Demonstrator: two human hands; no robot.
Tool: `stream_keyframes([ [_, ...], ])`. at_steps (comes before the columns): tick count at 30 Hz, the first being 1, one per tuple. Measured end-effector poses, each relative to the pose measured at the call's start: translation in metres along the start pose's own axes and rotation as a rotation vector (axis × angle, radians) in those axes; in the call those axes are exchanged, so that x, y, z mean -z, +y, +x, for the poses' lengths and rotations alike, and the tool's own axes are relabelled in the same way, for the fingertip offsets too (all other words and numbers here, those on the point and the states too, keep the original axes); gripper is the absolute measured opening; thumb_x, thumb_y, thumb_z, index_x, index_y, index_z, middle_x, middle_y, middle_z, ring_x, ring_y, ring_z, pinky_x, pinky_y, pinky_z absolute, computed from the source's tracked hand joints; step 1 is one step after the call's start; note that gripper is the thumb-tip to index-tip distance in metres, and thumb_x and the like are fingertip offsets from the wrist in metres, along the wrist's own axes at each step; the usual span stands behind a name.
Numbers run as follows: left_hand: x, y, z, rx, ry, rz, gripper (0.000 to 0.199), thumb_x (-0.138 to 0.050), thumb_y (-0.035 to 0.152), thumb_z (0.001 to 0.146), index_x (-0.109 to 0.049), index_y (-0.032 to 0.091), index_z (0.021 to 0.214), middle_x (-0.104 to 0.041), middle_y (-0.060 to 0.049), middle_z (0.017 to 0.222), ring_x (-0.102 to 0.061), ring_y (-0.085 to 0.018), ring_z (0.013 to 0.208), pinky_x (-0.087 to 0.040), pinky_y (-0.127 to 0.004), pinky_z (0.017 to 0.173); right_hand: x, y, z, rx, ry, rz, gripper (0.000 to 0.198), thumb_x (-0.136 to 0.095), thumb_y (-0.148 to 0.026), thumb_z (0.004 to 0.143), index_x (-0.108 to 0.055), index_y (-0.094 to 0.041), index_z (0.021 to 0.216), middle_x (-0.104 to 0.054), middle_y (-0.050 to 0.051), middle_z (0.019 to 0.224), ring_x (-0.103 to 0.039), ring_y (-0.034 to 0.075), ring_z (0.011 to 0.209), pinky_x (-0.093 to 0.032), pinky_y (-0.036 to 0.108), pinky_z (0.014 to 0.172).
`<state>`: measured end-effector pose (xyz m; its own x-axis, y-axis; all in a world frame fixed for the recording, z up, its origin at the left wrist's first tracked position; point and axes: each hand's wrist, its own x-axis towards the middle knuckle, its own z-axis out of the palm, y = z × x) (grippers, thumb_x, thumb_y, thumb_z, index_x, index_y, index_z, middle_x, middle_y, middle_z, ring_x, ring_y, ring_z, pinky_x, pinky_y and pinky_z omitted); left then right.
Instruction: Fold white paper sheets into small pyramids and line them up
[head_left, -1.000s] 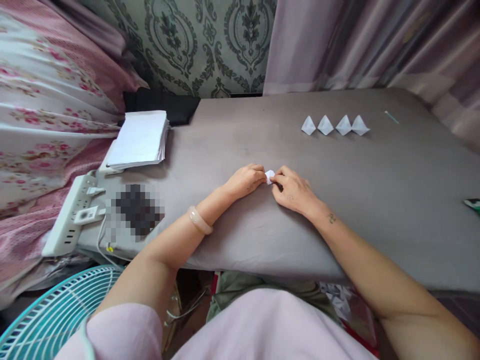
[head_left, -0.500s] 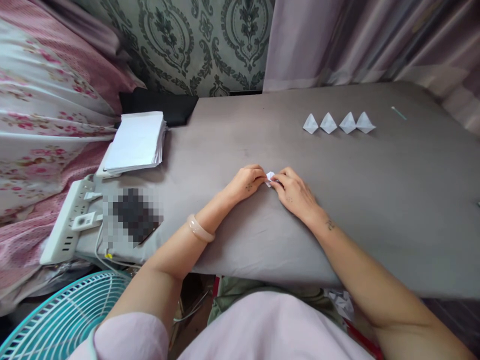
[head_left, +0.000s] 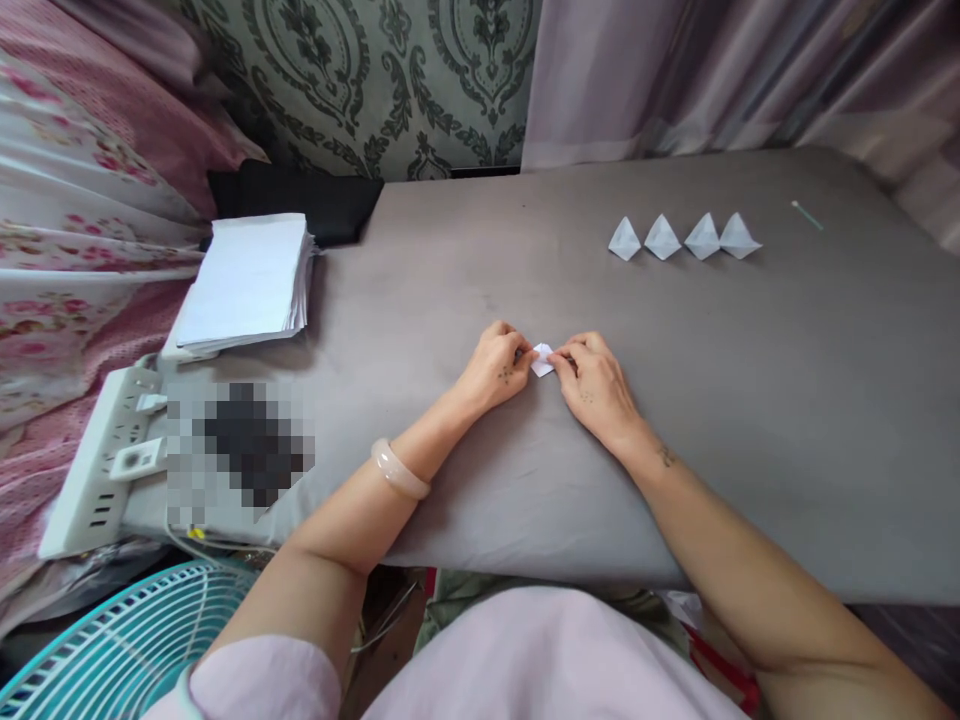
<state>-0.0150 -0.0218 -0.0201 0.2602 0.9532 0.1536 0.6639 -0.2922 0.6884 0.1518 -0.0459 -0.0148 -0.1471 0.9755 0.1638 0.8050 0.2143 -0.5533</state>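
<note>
Between my two hands is a small piece of folded white paper, close above or on the grey cloth of the table. My left hand pinches its left edge, fingers curled together. On the opposite edge, my right hand pinches with thumb and fingertips. The fingertips cover the paper's side edges. Several folded white paper shapes with pointed tops stand in a row farther back on the right.
A stack of white paper lies at the back left beside a black flat item. A power strip, a blurred-out dark object and a turquoise fan are at left. A thin stick lies far right.
My hands have drawn slightly apart at the folded paper, so more of its face shows between the fingertips. The camera view has shifted a little. Both hands still pinch it.
</note>
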Motion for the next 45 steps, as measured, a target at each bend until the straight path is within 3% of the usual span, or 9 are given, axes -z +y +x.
stream_keyframes([
  [16,-0.002,0.009,0.006,0.153,-0.014,-0.051,0.011,-0.061,0.018,0.079,-0.055,0.016,0.07,-0.051,-0.006,0.082,-0.052,-0.019,0.083,-0.049,-0.04,0.085,-0.002,-0.008,0.01,-0.152,-0.004,0.025,0.016,-0.057,-0.033,0.083,-0.06,-0.02,0.074,-0.061,0.008,0.093,-0.055,0.016,0.068,-0.044,0.034,0.072],
  [19,0.0,0.012,0.008,0.217,-0.02,-0.097,0.01,-0.061,0.017,0.078,-0.053,0.016,0.083,-0.05,-0.007,0.093,-0.051,-0.019,0.087,-0.047,-0.041,0.087,0.001,-0.005,0.012,-0.219,0.002,0.059,0.018,-0.062,-0.038,0.079,-0.057,-0.02,0.078,-0.06,0.007,0.091,-0.056,0.017,0.069,-0.043,0.033,0.07],
  [22,0.004,0.016,0.011,0.304,-0.049,-0.168,0.031,-0.061,0.015,0.077,-0.047,0.017,0.104,-0.047,-0.01,0.107,-0.05,-0.019,0.092,-0.046,-0.039,0.087,0.006,-0.001,0.018,-0.289,-0.019,0.102,0.027,-0.067,-0.043,0.074,-0.054,-0.021,0.083,-0.06,0.005,0.088,-0.056,0.018,0.071,-0.042,0.032,0.068],
  [25,0.007,0.019,0.015,0.349,-0.128,-0.186,0.035,-0.059,0.013,0.078,-0.045,0.017,0.109,-0.045,-0.011,0.112,-0.049,-0.018,0.094,-0.045,-0.036,0.086,0.007,0.003,0.023,-0.309,-0.062,0.109,0.028,-0.069,-0.043,0.071,-0.053,-0.022,0.08,-0.06,0.004,0.086,-0.055,0.018,0.072,-0.042,0.031,0.067],
  [30,0.009,0.018,0.015,0.32,-0.147,-0.17,0.022,-0.058,0.015,0.079,-0.052,0.014,0.1,-0.046,-0.01,0.107,-0.049,-0.016,0.087,-0.044,-0.034,0.086,0.004,0.009,0.023,-0.226,-0.067,0.099,0.022,-0.066,-0.041,0.075,-0.059,-0.022,0.083,-0.06,0.004,0.088,-0.054,0.016,0.07,-0.042,0.032,0.069],
  [36,0.012,0.004,0.006,0.254,-0.116,-0.271,0.017,-0.049,0.011,0.083,-0.062,0.013,0.094,-0.046,-0.009,0.107,-0.049,-0.012,0.078,-0.045,-0.031,0.084,0.0,0.009,0.016,-0.125,-0.048,0.124,0.026,-0.059,-0.037,0.083,-0.068,-0.023,0.104,-0.062,0.006,0.1,-0.057,0.016,0.072,-0.045,0.033,0.073],
  [40,0.012,-0.003,0.0,0.142,-0.118,-0.307,0.024,-0.069,0.018,0.072,-0.063,0.013,0.094,-0.046,-0.01,0.112,-0.05,-0.014,0.085,-0.047,-0.03,0.083,-0.001,0.009,0.014,-0.081,-0.057,0.145,0.025,-0.056,-0.036,0.086,-0.069,-0.024,0.104,-0.062,0.007,0.101,-0.057,0.015,0.072,-0.045,0.033,0.074],
  [45,0.009,-0.001,0.0,0.143,-0.075,-0.372,0.023,-0.077,0.027,0.068,-0.066,0.013,0.084,-0.051,-0.009,0.107,-0.05,-0.012,0.081,-0.045,-0.03,0.08,-0.001,0.012,0.012,-0.079,-0.066,0.212,0.021,-0.058,-0.033,0.084,-0.069,-0.025,0.101,-0.062,0.005,0.101,-0.05,0.011,0.062,-0.044,0.032,0.069],
])
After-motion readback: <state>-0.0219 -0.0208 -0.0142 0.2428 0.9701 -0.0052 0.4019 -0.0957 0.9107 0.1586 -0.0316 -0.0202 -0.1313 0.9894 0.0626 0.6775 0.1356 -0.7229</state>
